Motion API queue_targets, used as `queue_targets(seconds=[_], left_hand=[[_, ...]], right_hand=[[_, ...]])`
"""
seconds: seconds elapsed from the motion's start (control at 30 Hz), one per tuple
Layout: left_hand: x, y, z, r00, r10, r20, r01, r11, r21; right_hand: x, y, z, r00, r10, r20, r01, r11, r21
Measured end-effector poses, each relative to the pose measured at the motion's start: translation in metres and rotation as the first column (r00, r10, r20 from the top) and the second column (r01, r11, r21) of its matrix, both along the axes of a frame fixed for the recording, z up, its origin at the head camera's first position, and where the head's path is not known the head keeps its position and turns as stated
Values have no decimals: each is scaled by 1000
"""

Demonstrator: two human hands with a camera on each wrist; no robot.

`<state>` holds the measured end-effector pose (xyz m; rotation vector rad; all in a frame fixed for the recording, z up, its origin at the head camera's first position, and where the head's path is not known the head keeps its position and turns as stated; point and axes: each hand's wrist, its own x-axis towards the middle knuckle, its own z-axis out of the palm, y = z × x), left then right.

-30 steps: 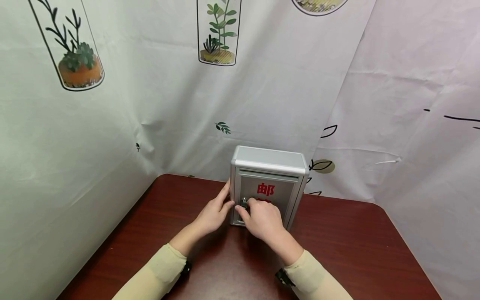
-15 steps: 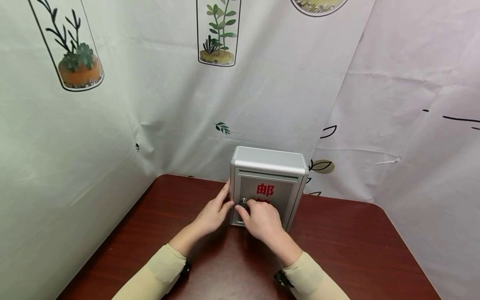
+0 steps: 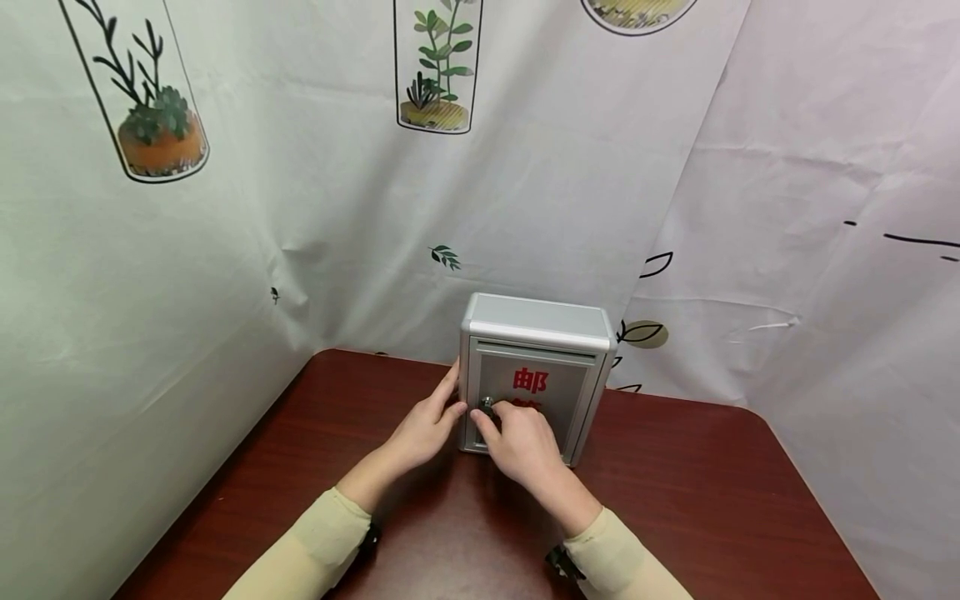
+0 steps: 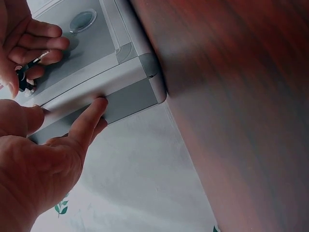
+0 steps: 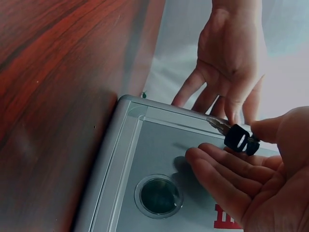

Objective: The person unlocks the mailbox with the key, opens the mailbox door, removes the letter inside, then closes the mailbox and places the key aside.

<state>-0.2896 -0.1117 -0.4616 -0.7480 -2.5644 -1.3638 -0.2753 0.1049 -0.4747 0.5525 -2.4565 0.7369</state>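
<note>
A silver metal mailbox (image 3: 538,315) with red characters stands upright on the table. My left hand (image 3: 425,429) rests against its left side; the fingers lie fairly straight along that wall, with the thumb by the front edge. In front of the door, my right hand (image 3: 522,442) pinches a black-headed key at the lock (image 3: 487,403). The right wrist view shows the black key heads (image 5: 239,140) by the thumb, one bare metal blade sticking out. Whether another blade sits inside the lock is hidden by the fingers. A round window (image 5: 158,196) is low on the door.
The reddish-brown table (image 3: 675,500) spreads out on both sides of the mailbox. Behind it hangs a pale cloth (image 3: 360,208) printed with plants, close to the mailbox's back. Dark straps (image 3: 562,562) show at the wrists.
My right forearm has shifted very slightly left, with the hand staying at the lock. The left hand and the mailbox look almost unchanged.
</note>
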Motion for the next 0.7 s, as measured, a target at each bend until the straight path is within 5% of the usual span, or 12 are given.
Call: queue_targets(seconds=[0.27,0.43,0.5,0.7], left_hand=[[0,-1,0,1000,-4,15,4,1000,8],[1,-1,1,1000,-5,25,5,1000,11],[0,-2,1,1000,-7,26,7,1000,10],[-2,-2,-1,1000,-10,21,10,1000,10]], right_hand=[[10,-4,11,998,6,64,-1,998,-70],[8,-4,5,996,-14,91,23,995,-95],[2,-3,-4,997,-24,75,32,994,-104],[9,-5,7,999,13,51,-6,991,-136]])
